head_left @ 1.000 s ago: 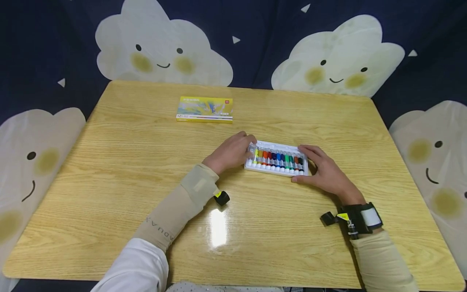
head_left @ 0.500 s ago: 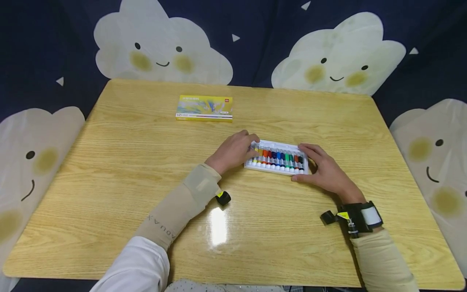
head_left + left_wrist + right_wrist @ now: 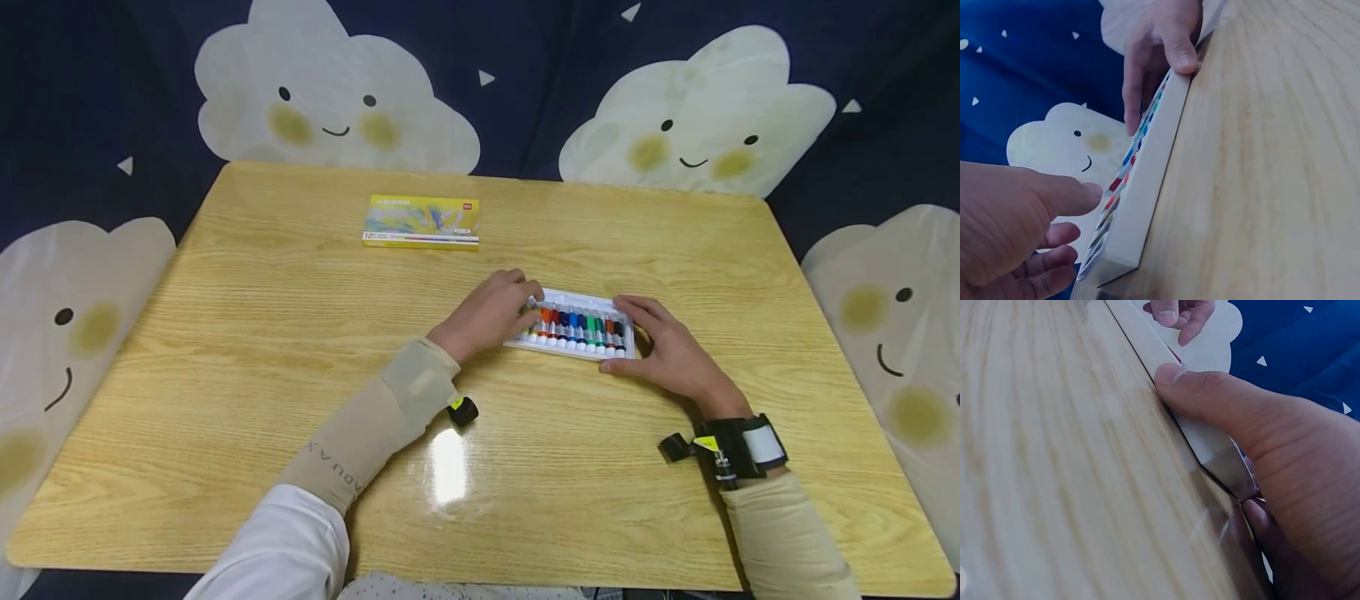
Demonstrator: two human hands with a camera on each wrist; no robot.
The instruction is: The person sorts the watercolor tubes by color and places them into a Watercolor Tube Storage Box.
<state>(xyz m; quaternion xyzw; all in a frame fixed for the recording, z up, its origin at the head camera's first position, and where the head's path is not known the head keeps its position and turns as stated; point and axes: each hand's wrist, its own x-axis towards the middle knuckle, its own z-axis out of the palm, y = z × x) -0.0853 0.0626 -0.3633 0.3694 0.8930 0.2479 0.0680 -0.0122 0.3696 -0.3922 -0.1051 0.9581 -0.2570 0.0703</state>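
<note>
A white tray [image 3: 558,353] holds a row of paint tubes [image 3: 573,323] in many colours, lying flat on the table. My right hand [image 3: 671,354] grips the tray's right end, thumb on the near side and fingers round the far side. The right wrist view shows that thumb pressed along the tray's side wall [image 3: 1210,440]. Over the left end of the row is my left hand [image 3: 491,310], covering the leftmost tubes in the head view. In the left wrist view its thumb points at the red tube [image 3: 1115,184], with the other fingers loosely bent and nothing between them.
A yellow printed box [image 3: 421,222] lies farther back on the wooden table [image 3: 225,350], left of the tray. Behind the table hangs a dark blue cloth [image 3: 525,108] with smiling clouds. Each wrist wears a small black camera.
My left hand has slid rightward along the row of tubes, from the tray's left end to over the yellow ones. The right hand and the tray have stayed in place.
</note>
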